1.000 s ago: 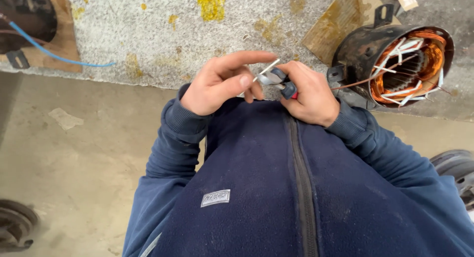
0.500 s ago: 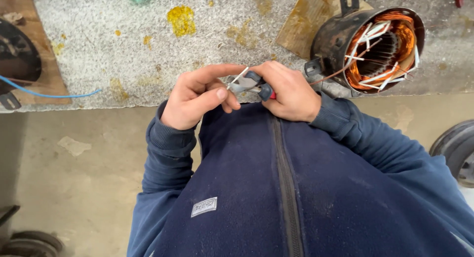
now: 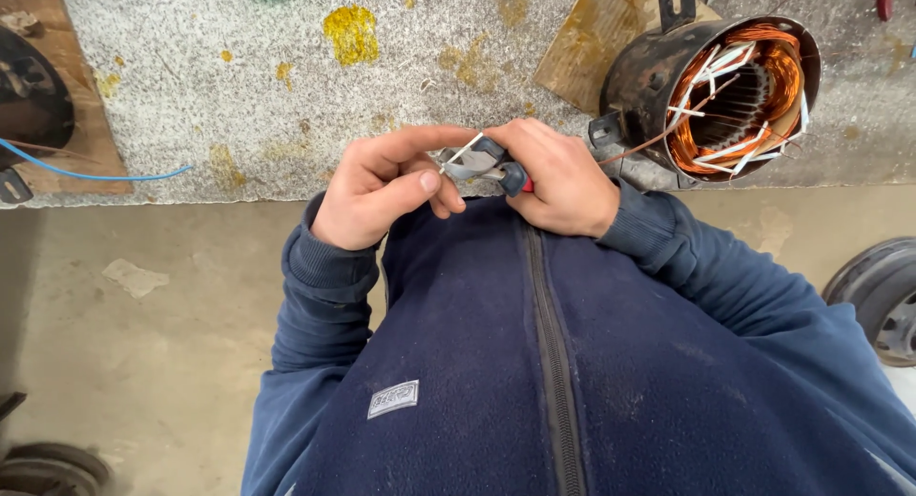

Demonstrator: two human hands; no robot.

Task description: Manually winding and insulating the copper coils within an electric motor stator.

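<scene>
**Hands at bench edge with pliers and white sleeve**

Speckled grey bench (image 3: 286, 105), yellow-stained, above a concrete floor (image 3: 143, 343). Hands together at the chest. Right hand (image 3: 558, 176) closed on pliers (image 3: 482, 162); left hand (image 3: 386, 186) pinching a thin white sleeve (image 3: 465, 151) at the plier tip. Motor stator (image 3: 725, 95) with copper windings lies on the bench just beyond the right hand.

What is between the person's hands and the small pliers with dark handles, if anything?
Nothing visible. The left hand and the right hand both touch the small pliers with dark handles directly, in front of the chest. A thin white strip sits at the plier tip.
</scene>
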